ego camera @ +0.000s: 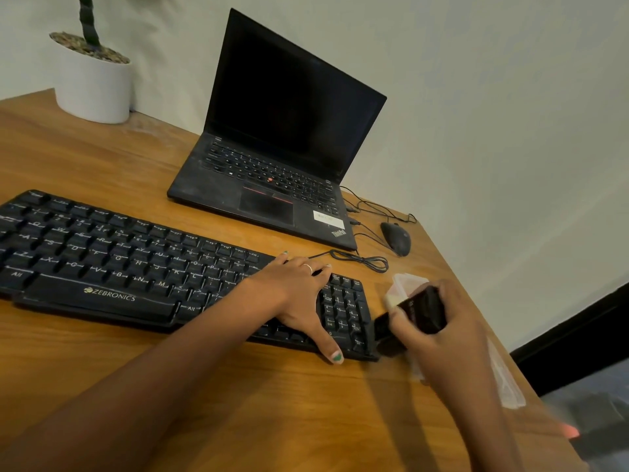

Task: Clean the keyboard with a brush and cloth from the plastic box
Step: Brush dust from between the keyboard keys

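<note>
A wooden desk (pixel 102 158) stands against a plain pale wall, seen from above and at a tilt. The left hand's (pixel 299 291) fingers lie straight and spread, flat on the right part of the black keyboard (pixel 136 267), covering the keys between the letter block and the number pad; the thumb reaches over the near edge onto the wood, a thin ring shows on one finger, and the bare forearm runs back toward the near left corner. The right hand (pixel 439 328) is curled round a black brush (pixel 413 316), fingers wrapped over its body, with the brush's dark end pointing left and sitting just beside the keyboard's right end at the near corner; whether it touches the keyboard cannot be told, as this hand is blurred. Its forearm comes in from the near right. Under and behind the right hand lies a clear plastic box (pixel 507 383), partly hidden by the hand and wrist, near the desk's right edge. The keyboard's thin cable (pixel 360 260) loops on the wood just beyond the left hand. Farther back sits an open black laptop (pixel 279 158) with a dark screen, a black mouse (pixel 396 238) to its right with wires trailing, and a white plant pot (pixel 93 86) at the far left.
</note>
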